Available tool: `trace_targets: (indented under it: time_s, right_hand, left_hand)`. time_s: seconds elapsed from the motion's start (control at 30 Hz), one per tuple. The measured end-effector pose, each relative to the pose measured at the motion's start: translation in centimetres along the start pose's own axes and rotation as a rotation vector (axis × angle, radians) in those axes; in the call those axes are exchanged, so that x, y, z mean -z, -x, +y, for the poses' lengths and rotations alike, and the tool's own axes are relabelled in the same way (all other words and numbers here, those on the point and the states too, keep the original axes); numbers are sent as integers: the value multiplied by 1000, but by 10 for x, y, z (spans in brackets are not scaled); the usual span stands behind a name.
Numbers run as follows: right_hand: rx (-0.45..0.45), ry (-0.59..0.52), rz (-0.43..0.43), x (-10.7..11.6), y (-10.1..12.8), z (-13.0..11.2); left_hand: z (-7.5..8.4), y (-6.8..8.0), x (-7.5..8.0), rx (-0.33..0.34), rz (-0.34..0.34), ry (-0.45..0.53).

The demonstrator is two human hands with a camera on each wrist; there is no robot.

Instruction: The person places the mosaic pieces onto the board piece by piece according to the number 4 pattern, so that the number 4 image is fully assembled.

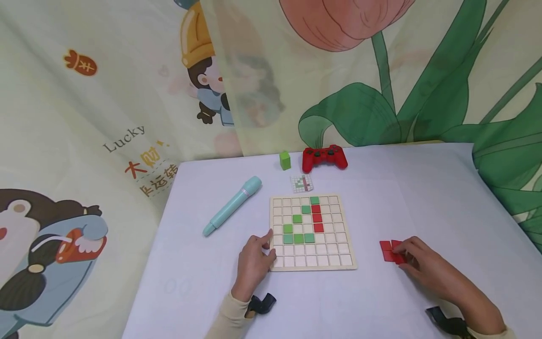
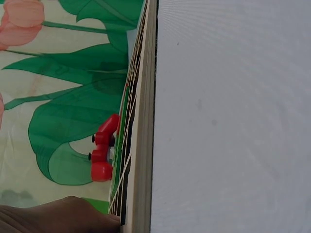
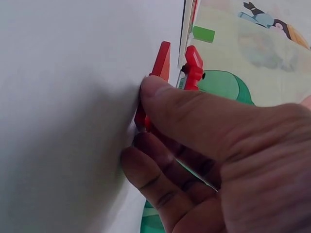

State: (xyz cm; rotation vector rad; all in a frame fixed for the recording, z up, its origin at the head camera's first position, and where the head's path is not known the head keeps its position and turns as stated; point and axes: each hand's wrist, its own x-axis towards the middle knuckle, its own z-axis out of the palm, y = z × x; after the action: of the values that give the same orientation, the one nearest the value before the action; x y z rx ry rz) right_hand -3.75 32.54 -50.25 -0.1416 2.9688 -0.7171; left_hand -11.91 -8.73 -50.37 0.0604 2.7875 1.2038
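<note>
A square white grid board with a pale wooden rim lies mid-table. Green tiles form a diagonal and a short row on it, and red tiles run down a column. My left hand holds the board's left edge, with thumb and a finger at the rim; the left wrist view shows the thumb by that rim. To the right of the board, my right hand pinches a red tile between thumb and fingers, partly covering it. Beside it lie other red tiles on the table.
Behind the board lies a small pattern card. A green block and a red game controller stand near the back edge. A teal pen-like stick lies left of the board. Printed cloth hangs behind the white table.
</note>
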Motion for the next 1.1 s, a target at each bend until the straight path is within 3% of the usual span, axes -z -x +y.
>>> trace_targets:
  time_s: [0.27,0.57,0.8,1.1]
  right_hand:
    - [-88,-24,-60,1,-5,0]
    - [-109,-5,-57,2,-4,-3]
    - [22,-11,8,13,-15,-25]
    - [315,-44,5,7,-62,-84]
  left_hand:
    - [-1,0,-1,7,4,6]
    - [1,0,-1,20,3,12]
    - [2,-1,0,9,15,1]
    - [2,-1,-1,13,1,10]
